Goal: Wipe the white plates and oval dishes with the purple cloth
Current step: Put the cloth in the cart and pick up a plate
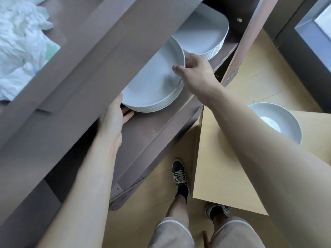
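Observation:
A stack of white oval dishes [152,86] sits on a brown cabinet shelf [143,133]. My right hand [195,72] grips the far rim of the top dish, thumb inside it. My left hand [114,115] reaches under the near left edge of the stack, fingers beneath the bottom dish. Behind stands a second stack of white plates [202,33] with rounded corners. A white bowl [279,120] rests on the light wooden table [223,167] at the right. No purple cloth is in view.
The cabinet top [75,56] overhangs the shelf and hides part of the dishes. Crumpled white plastic bags [21,42] lie at upper left. An open cabinet door [250,33] stands at the right of the shelf. My legs and shoes [180,179] are on the wooden floor.

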{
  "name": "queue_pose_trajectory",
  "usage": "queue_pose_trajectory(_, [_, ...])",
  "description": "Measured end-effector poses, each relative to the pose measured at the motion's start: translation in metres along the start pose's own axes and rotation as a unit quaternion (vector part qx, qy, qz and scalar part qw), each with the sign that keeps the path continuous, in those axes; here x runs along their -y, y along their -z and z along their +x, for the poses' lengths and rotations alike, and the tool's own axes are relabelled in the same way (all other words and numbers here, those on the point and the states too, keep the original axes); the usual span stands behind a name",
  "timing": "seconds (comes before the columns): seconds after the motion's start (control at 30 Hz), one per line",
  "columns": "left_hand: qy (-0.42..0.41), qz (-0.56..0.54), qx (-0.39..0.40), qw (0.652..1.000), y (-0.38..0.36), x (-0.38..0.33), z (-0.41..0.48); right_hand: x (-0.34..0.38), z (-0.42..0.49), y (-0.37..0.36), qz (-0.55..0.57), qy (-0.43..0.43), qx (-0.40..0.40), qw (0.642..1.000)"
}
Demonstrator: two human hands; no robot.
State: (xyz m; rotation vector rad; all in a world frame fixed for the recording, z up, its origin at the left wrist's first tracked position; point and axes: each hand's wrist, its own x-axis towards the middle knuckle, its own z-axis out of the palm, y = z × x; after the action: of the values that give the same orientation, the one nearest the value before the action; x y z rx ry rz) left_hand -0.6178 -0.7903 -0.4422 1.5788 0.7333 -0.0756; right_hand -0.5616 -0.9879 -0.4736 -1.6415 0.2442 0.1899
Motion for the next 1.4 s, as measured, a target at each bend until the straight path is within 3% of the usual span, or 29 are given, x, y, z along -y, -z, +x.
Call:
queue_pose_trajectory(0.17, [-0.110, 0.076, -0.107, 0.985, 0.000, 0.023, -0.038, -0.024, -0.028, 0.034, -0.017, -0.033, -0.083, 0.996])
queue_pose_trajectory(0.27, [-0.164, 0.101, -0.025, 0.981, -0.015, 0.050, -0.076, -0.047, -0.052, 0.073, -0.038, -0.034, -0.110, 0.993])
queue_pose_trajectory(0.43, [-0.051, 0.174, 0.172, 0.968, -0.084, 0.115, -0.120, -0.111, -0.086, 0.155, -0.187, -0.089, -0.153, 0.966])
queue_pose_trajectory(0.6, [0.104, 0.289, 0.271, 0.912, -0.172, 0.183, -0.116, -0.179, -0.104, 0.228, -0.308, -0.209, -0.211, 0.904])
queue_pose_trajectory(0.77, [0.230, 0.247, 0.252, 0.907, -0.227, 0.227, -0.107, -0.220, -0.109, 0.269, -0.214, -0.272, -0.181, 0.921])
queue_pose_trajectory(1.0, [0.220, 0.215, 0.220, 0.926, -0.242, 0.251, -0.094, -0.252, -0.115, 0.277, 0.009, -0.285, -0.101, 0.953])
queue_pose_trajectory(1.4, [0.217, 0.107, 0.177, 0.954, -0.182, 0.219, -0.143, -0.210, -0.154, 0.255, 0.015, -0.250, -0.061, 0.966])
